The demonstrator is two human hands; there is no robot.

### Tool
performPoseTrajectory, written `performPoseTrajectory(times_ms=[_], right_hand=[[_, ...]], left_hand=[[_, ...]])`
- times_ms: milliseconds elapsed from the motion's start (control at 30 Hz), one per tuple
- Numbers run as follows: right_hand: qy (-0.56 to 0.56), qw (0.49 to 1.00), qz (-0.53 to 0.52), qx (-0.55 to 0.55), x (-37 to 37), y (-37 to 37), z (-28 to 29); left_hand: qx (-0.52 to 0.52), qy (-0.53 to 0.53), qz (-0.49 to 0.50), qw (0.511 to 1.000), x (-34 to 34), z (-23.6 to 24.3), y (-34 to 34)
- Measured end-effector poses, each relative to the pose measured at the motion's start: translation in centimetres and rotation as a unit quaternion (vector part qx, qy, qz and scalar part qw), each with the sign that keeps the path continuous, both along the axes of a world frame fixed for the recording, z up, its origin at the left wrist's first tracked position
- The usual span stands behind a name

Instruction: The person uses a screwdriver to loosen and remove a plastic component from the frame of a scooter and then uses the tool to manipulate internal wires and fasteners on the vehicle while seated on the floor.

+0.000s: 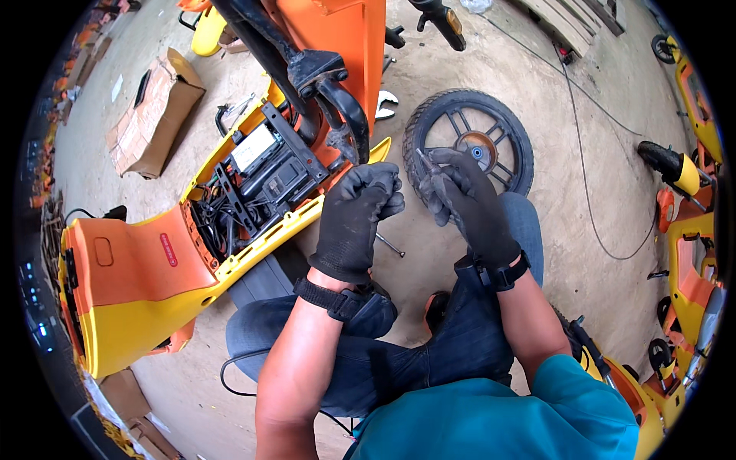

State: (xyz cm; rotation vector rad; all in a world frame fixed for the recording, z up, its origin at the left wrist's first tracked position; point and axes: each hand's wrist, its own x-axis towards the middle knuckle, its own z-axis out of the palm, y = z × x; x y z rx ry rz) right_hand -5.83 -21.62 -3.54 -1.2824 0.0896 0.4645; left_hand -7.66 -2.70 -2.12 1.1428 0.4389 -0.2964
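"Two gloved hands, the left hand (pixel 353 218) and the right hand (pixel 469 201), are hovering mid-scene. What are the fingers doing?"

"The left ones are curling into a fist; I can't tell whether anything is hiding inside. The right ones seem to be pinching a slim grey piece (pixel 422 157), too small to identify."

"Where is the main thing sitting?"

"The yellow-and-orange scooter (pixel 142 264) is stretching across the left side, its open bay (pixel 280 182) showing wires and boxes. A wheel (pixel 479 146) is lying flat on the floor (pixel 579 222), far and slightly right, beyond the right hand."

"How far along is it looking?"

"Partway, I'm judging. The bay is standing uncovered and the wheel is lying loose, so covering one and fitting the other are apparently remaining, if that wheel is belonging to this scooter. A wrench (pixel 386 103) is lying left of the wheel, and a metal rod (pixel 391 245) is resting nearer, between the forearms."
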Motion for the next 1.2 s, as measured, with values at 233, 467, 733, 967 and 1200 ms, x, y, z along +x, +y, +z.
performPoseTrajectory(times_ms=[233,467,733,967,1200], right_hand=[[-0.086,0.991,-0.019,-0.099,-0.6,0.4,1.3],[-0.111,0.989,-0.023,-0.096,-0.9,0.5,0.9],[-0.13,0.984,-0.038,-0.118,-1.3,0.6,0.9],[-0.14,0.981,-0.036,-0.129,-1.6,0.5,1.5],[-0.225,0.961,-0.045,-0.152,-1.6,0.6,1.1]], left_hand=[[-0.04,-0.006,0.012,0.999,0.3,-0.4,0.3],[-0.019,-0.017,0.0,1.0,0.3,0.4,0.2],[-0.025,-0.027,0.004,0.999,0.4,0.4,0.2],[-0.023,-0.016,-0.002,1.0,0.2,0.1,0.0],[-0.017,-0.01,-0.008,1.0,0.1,0.0,0.0]])
